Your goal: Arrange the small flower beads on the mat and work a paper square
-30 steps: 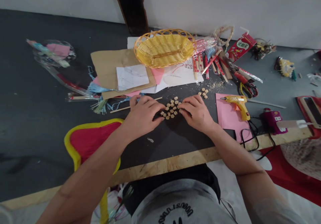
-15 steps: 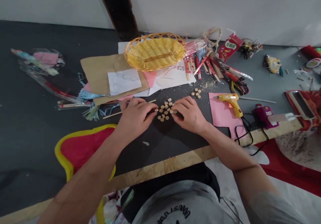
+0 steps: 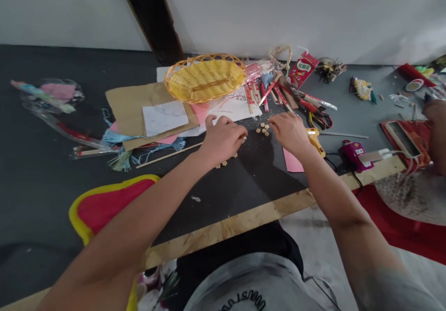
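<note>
My left hand (image 3: 223,140) hovers over the table with its fingers curled and pinched; the edge of a small pale flower-shaped piece (image 3: 245,138) shows at the fingertips. Beneath that hand lie several more flower-shaped pieces (image 3: 223,164), mostly hidden by it. My right hand (image 3: 290,132) is closed, fingertips drawn together just right of a small cluster of flower-shaped pieces (image 3: 263,129). Whatever those fingers hold, if anything, is out of sight. The right hand and wrist partly cover a yellow glue gun (image 3: 316,142) and a pink sheet (image 3: 292,160).
A yellow wicker basket (image 3: 209,79) sits on papers at the back. Scissors (image 3: 320,119), red-wrapped sticks (image 3: 268,92) and a red drink carton (image 3: 302,69) stand right of it. A thin stick (image 3: 167,156) lies left. Another person's hand (image 3: 435,115) shows at far right.
Both hands have moved right: the left from the main group's left side to above it, the right to beside the smaller cluster. The view has shifted slightly, and another person's hand has appeared.
</note>
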Available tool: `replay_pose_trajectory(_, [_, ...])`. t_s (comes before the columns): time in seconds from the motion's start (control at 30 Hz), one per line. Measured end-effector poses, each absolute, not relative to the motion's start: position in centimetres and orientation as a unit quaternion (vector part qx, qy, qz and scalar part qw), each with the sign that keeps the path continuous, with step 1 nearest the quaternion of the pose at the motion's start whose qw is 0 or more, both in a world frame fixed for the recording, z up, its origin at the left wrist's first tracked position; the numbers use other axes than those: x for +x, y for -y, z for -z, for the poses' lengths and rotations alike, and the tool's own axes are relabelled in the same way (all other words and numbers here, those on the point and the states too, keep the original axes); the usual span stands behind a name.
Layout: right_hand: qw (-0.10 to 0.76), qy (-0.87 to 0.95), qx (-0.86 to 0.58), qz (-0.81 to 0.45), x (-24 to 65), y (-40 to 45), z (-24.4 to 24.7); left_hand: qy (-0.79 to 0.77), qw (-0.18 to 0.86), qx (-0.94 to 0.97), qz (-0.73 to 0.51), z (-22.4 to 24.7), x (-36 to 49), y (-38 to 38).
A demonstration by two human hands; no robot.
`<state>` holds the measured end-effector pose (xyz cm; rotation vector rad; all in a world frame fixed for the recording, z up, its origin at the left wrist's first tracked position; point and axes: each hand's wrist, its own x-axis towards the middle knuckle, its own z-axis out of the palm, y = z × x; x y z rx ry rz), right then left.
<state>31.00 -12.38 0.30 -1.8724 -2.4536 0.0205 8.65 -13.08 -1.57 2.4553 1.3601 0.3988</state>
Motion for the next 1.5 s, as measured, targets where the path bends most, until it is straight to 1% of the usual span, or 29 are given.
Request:
replay_pose_trajectory(0.13, [-0.046,0.791,-0.61,0.01,30.6,11.3,0.3,-0.49,0.171,0.843,-0.142,1.4,8.8,11.9])
replay_pose_trajectory(0.2, [-0.055,0.792,-0.608,0.016,30.4,11.1,0.3,-0.511,0.173,0.83,-0.144,0.8,7.4,12.0])
replay_pose_trajectory(0.27, [-0.033,0.796,-0.604,0.017,30.3,11.1,0.2,-0.548,0.154,0.809,-0.151,0.3,5.4,12.6])
replay_pose_trajectory(0.33, [0.015,0.808,-0.589,0.003,30.1,11.4,0.1,-0.57,0.145,0.796,-0.139,0.2,3.6,13.7])
replay_pose_trajectory(0.4, [0.067,0.825,-0.561,-0.03,29.6,11.8,0.1,-0.57,0.159,0.797,-0.124,0.7,2.4,15.0])
replay_pose_trajectory(0.47, [0.092,0.844,-0.525,-0.067,28.8,12.4,0.3,-0.552,0.172,0.805,-0.13,1.5,1.9,16.4])
replay_pose_trajectory(0.53, [0.081,0.858,-0.5,-0.085,27.9,12.9,0.6,-0.529,0.175,0.819,-0.135,2.4,1.9,17.3])
replay_pose_trajectory(0.63, [0.041,0.867,-0.491,-0.078,26.9,13.2,0.8,-0.499,0.176,0.836,-0.144,3.2,2.0,17.8])
replay_pose_trajectory(0.73, [0.045,0.881,-0.465,-0.073,25.8,13.0,0.7,-0.496,0.17,0.837,-0.153,3.5,2.0,17.6])
replay_pose_trajectory(0.83, [0.059,0.91,-0.402,-0.084,24.3,12.3,1.0,-0.503,0.157,0.837,-0.149,3.6,1.7,17.4])
replay_pose_trajectory(0.93, [0.04,0.928,-0.355,-0.101,22.9,11.6,1.6,-0.505,0.15,0.836,-0.152,3.6,1.5,17.5])
replay_pose_trajectory(1.0, [0.027,0.931,-0.35,-0.104,22.6,11.4,1.7,-0.506,0.148,0.834,-0.166,3.6,1.4,17.6])
replay_pose_trajectory(1.07, [0.036,0.921,-0.375,-0.1,22.9,11.6,1.6,-0.504,0.148,0.832,-0.18,3.5,1.4,17.8])
replay_pose_trajectory(1.17, [0.079,0.902,-0.407,-0.117,23.8,12.6,1.2,-0.496,0.153,0.835,-0.181,3.5,1.5,17.8])
replay_pose_trajectory(1.27, [0.097,0.911,-0.373,-0.146,24.1,13.7,1.0,-0.491,0.143,0.843,-0.17,3.8,1.6,17.8])
replay_pose_trajectory(1.33, [0.081,0.923,-0.349,-0.144,23.7,14.3,1.0,-0.489,0.134,0.846,-0.165,3.9,1.6,17.8])
replay_pose_trajectory(1.5, [-0.011,0.934,-0.342,-0.105,22.0,14.7,0.9,-0.494,0.136,0.841,-0.174,4.0,1.3,17.5])
